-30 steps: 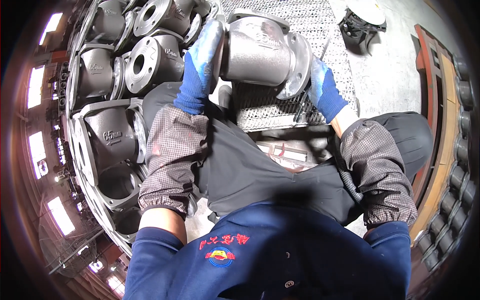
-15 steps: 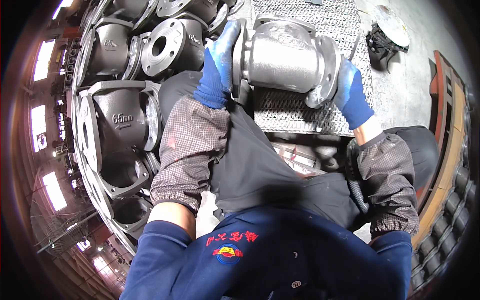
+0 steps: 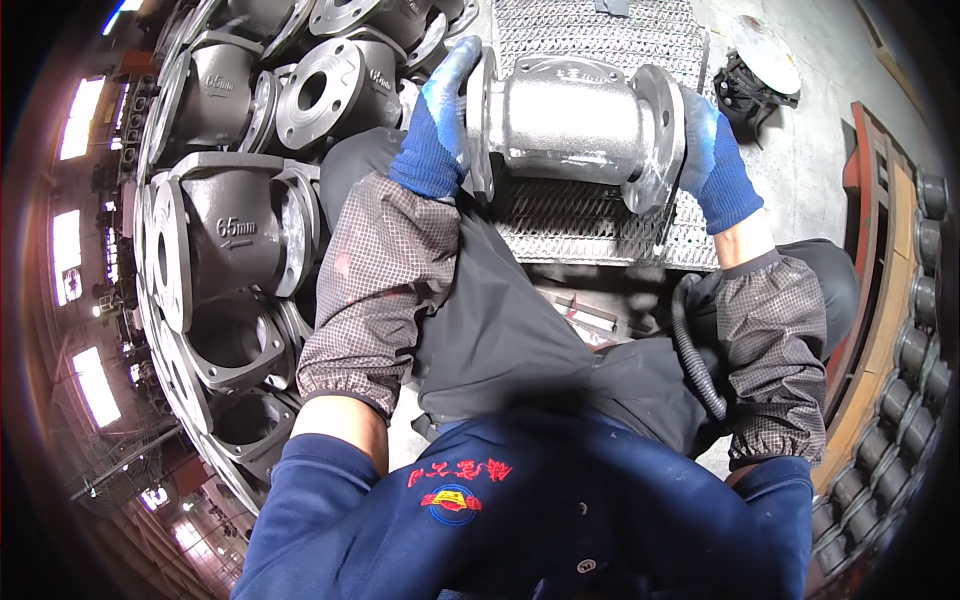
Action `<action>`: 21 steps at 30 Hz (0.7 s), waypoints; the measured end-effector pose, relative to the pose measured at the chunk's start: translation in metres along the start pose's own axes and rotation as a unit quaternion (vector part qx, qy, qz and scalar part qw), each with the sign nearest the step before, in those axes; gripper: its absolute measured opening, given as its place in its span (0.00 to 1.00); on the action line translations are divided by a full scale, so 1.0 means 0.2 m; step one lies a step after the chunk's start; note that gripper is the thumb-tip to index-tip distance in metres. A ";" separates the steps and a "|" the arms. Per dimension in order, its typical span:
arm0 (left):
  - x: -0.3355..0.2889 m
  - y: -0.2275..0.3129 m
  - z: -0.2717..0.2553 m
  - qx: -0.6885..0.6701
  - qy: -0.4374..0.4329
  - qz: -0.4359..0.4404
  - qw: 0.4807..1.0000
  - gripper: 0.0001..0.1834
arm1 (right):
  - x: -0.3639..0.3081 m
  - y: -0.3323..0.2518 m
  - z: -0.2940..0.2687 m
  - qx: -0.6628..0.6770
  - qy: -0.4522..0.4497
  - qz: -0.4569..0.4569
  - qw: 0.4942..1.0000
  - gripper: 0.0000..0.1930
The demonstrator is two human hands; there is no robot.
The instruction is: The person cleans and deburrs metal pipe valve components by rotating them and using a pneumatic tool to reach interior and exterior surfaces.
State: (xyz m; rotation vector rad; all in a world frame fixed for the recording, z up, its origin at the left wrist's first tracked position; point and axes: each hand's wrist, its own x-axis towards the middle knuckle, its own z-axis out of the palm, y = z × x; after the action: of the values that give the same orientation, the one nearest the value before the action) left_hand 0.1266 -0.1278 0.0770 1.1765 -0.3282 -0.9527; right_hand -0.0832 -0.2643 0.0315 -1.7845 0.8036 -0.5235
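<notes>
A grey cast-metal valve body with round flanges at both ends lies sideways between my hands, over a metal mesh surface. My left hand, in a blue coated glove, grips the left flange, its fingers partly hidden behind the rim. At the opposite end my right hand, gloved the same way, grips the right flange; most of its fingers are out of sight. A squarish flange edge shows along the far side of the body. Whether the body rests on the mesh or is held just above it, I cannot tell.
Stacked grey valve bodies crowd the left side, close to my left arm. A dark object with a pale round top stands on the floor at far right. Beyond my right knee are a wooden-edged rack and rows of dark cylindrical parts.
The valve body has rolled between my hands: its raised lettering has turned away and the lower protrusion at its right end no longer shows. Both hands keep their grip on the flanges.
</notes>
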 end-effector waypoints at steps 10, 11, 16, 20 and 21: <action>0.13 -0.06 -0.07 0.426 -0.150 0.376 0.809 0.23 | 0.01 0.02 -0.05 0.438 0.116 0.179 0.873 0.18; 0.15 -0.08 -0.05 0.429 -0.140 0.353 0.820 0.24 | 0.02 0.09 -0.05 0.470 0.118 0.173 0.857 0.16; 0.21 -0.08 0.04 0.594 -0.141 0.499 0.615 0.24 | 0.02 0.28 -0.07 0.456 0.100 0.088 0.880 0.24; 0.27 -0.13 0.04 0.561 -0.139 0.499 0.646 0.23 | 0.07 0.32 -0.02 0.465 0.188 0.175 0.847 0.20; 0.28 -0.14 0.03 0.552 -0.130 0.485 0.666 0.22 | 0.07 0.30 -0.01 0.447 0.186 0.167 0.859 0.20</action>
State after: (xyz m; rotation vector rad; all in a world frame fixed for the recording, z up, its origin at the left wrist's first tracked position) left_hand 0.1427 -0.1757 0.0417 1.5887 -1.7603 0.1869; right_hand -0.0913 -0.2888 -0.0242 -0.6695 0.9013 -0.8476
